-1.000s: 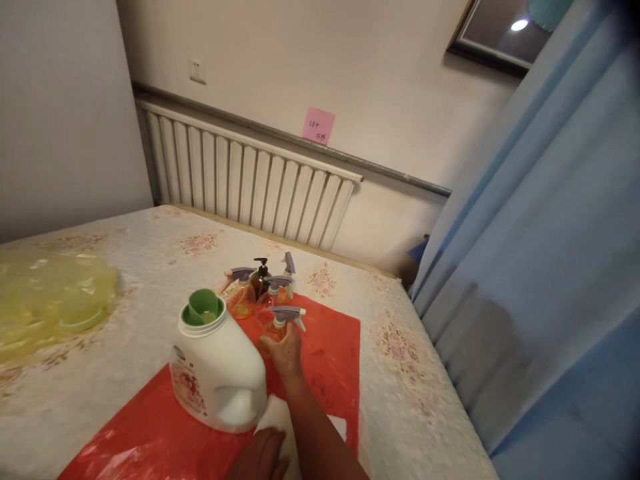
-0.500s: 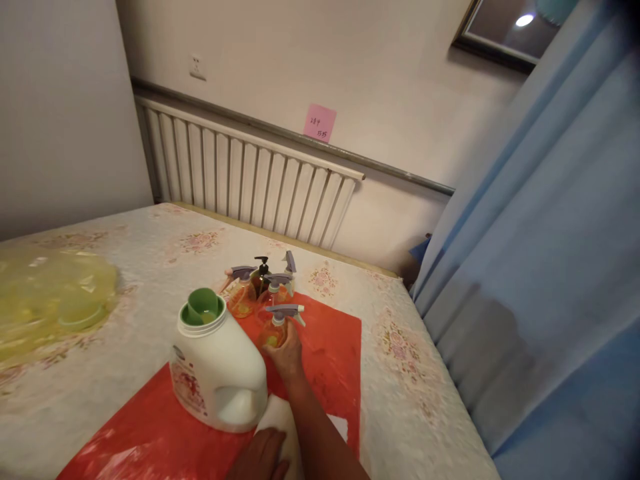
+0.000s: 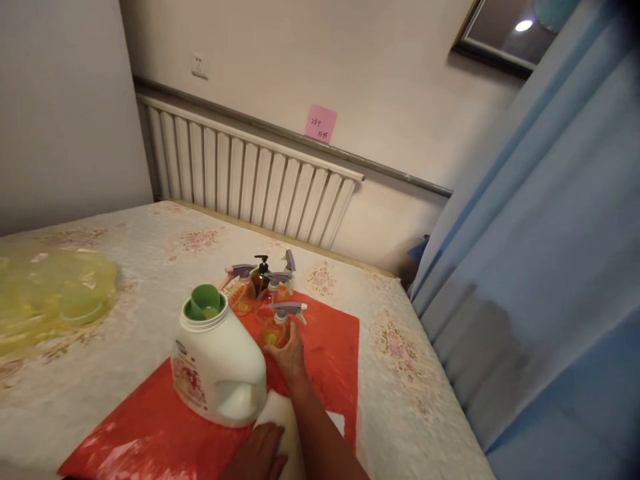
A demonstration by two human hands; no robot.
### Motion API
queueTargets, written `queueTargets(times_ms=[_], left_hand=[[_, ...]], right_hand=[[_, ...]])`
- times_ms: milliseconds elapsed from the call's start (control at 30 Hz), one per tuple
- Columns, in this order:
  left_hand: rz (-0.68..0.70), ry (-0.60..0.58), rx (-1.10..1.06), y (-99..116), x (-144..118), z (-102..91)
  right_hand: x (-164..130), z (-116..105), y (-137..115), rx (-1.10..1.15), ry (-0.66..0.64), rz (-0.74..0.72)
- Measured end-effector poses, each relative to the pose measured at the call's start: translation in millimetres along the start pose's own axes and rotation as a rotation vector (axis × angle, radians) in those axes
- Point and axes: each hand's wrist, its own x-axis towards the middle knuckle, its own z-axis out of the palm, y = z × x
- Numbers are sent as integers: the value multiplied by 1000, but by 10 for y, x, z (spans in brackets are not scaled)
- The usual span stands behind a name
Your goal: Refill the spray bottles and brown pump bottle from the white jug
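My right hand (image 3: 290, 350) reaches forward and is closed around a clear spray bottle (image 3: 274, 331) with a grey trigger head and orange showing through it. Close behind it stand more trigger spray bottles (image 3: 243, 293) and a dark pump bottle (image 3: 261, 279). At the bottom, my left hand (image 3: 257, 453) curls over the side of a smooth white bottle-like object (image 3: 286, 427), partly hidden by my right forearm. To the left stands a large white detergent jug (image 3: 220, 373), its green cup-shaped cap (image 3: 206, 301) sitting in the mouth.
A red plastic sheet (image 3: 330, 360) lies under the jug on the flower-patterned bedspread (image 3: 395, 373). Crumpled yellow transparent plastic (image 3: 45, 293) spreads at the left. A white radiator (image 3: 250, 173) runs along the wall behind, and a blue curtain (image 3: 540, 253) hangs at the right.
The spray bottle in my right hand has shifted slightly and its trigger head has tipped a little. My left hand stays on the white object.
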Motion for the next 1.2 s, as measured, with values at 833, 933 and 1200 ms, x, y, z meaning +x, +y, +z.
queueTargets(times_ms=[833, 933, 1200], left_hand=[[-181, -325, -239, 68, 40, -18], [-183, -359, -257, 81, 75, -55], [-190, -434, -394, 115, 100, -257]], right_hand=[[-2051, -1342, -256, 92, 46, 191], [-2219, -1380, -284, 51, 50, 171], [-2485, -1408, -300, -71, 21, 84]])
